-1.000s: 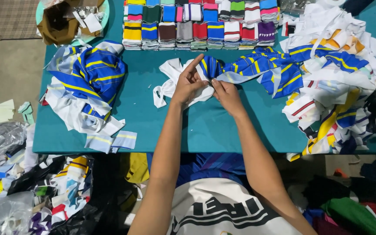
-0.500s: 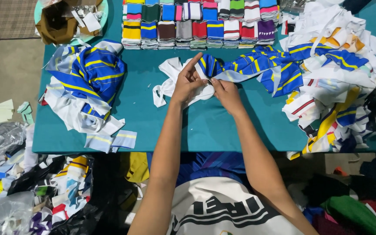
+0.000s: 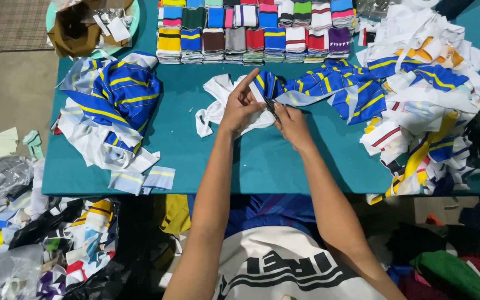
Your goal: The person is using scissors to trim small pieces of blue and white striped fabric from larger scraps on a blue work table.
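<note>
Hands (image 3: 268,114) pinching blue-and-yellow striped fabric strip (image 3: 329,89), strip running rightward across teal table (image 3: 262,161)

You get even overhead light on the table (image 3: 240,161); lower frame falls dim, edges bend slightly, focus stays sharp.

Bare forearms, no sleeves in view; white top with bold black lettering, blue striped garment beneath.
</note>
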